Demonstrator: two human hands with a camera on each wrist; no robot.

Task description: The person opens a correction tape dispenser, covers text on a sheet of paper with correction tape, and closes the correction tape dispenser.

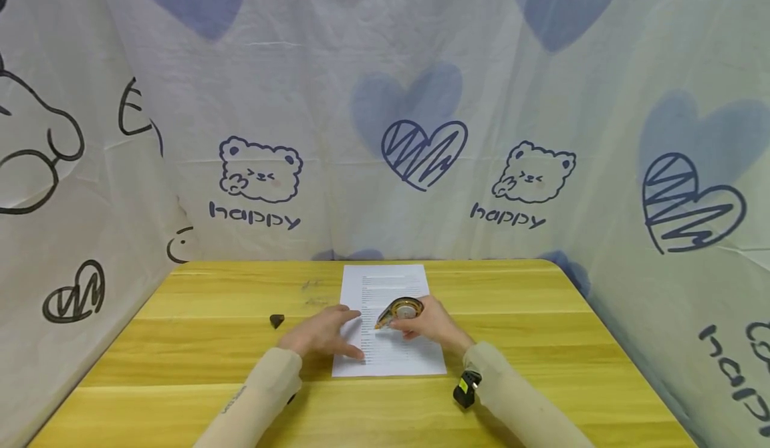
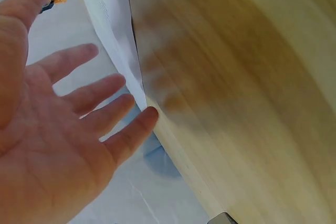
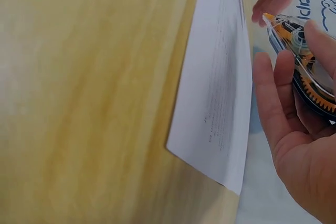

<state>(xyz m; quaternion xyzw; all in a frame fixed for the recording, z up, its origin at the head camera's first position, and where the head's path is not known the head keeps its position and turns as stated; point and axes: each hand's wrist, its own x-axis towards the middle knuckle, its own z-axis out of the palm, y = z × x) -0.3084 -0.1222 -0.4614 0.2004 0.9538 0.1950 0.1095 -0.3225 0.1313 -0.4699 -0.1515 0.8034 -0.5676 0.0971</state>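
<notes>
A printed sheet of paper [image 1: 403, 364] lies on the wooden table. My right hand [image 1: 438, 327] pinches a correction tape dispenser [image 1: 397, 306] between thumb and fingers, its orange tip pointing left and down, close over the lines of print. In the right wrist view the clear and black casing of the correction tape [image 3: 302, 51] shows orange gear teeth inside. My left hand [image 1: 321, 333] is at the sheet's left side, thumb and fingers spread over its edge. Seen from the left wrist, the left hand [image 2: 58, 124] has loosely extended fingers and holds nothing.
A small dark angular piece [image 1: 277, 321] sits on the wooden table [image 1: 210, 354], left of the left hand. White curtains [image 1: 337, 167] printed with hearts and bears hang behind the table and along both sides. A black device [image 1: 466, 389] is strapped at the right wrist.
</notes>
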